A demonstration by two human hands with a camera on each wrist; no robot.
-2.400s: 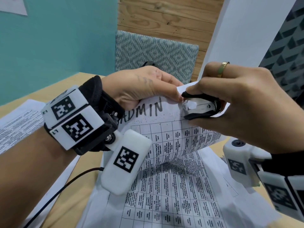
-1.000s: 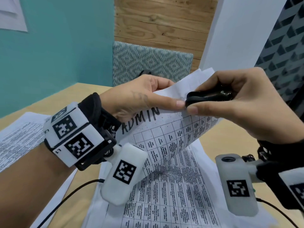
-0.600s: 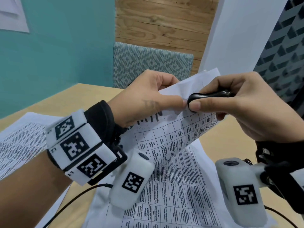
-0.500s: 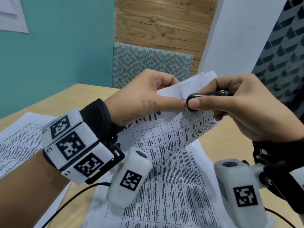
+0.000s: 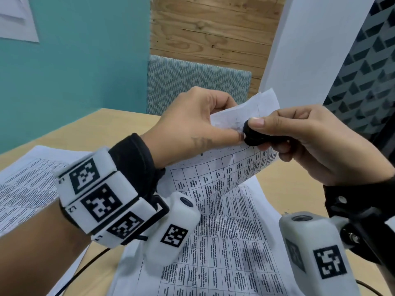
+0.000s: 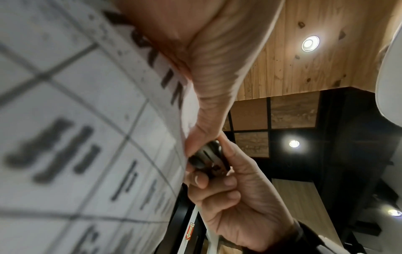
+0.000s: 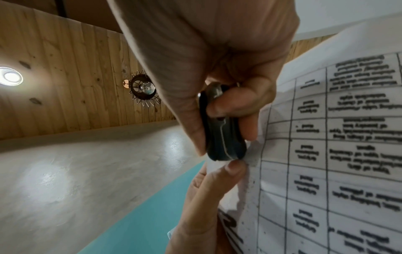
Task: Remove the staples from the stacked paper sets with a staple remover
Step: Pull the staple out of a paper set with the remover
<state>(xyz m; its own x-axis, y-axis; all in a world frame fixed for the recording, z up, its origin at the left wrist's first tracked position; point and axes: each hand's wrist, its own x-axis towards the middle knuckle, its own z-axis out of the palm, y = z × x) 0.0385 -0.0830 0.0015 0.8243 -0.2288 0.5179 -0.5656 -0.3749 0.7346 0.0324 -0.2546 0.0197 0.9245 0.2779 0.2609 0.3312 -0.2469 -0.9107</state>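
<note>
A stapled paper set [image 5: 215,174], printed with a table grid, is lifted off the table and curled upward. My left hand [image 5: 192,124] pinches its top edge, thumb pressed on the printed face next to the tool. My right hand [image 5: 316,142] squeezes a black staple remover [image 5: 254,133] shut against the paper's top corner. The remover [image 7: 222,135] shows closed between thumb and fingers in the right wrist view, and again, staple remover [image 6: 206,158], in the left wrist view. The staple itself is hidden.
More printed sheets [image 5: 226,248] lie flat on the wooden table [image 5: 102,129] under the lifted set. Another stack of papers [image 5: 23,189] lies at the left. A patterned chair back [image 5: 196,82] stands beyond the table's far edge. A black cable [image 5: 85,268] crosses the front.
The remover has gone from open jaws to squeezed shut. My right hand rolled so its thumb sits on top of the tool. Both hands and the paper corner shifted slightly.
</note>
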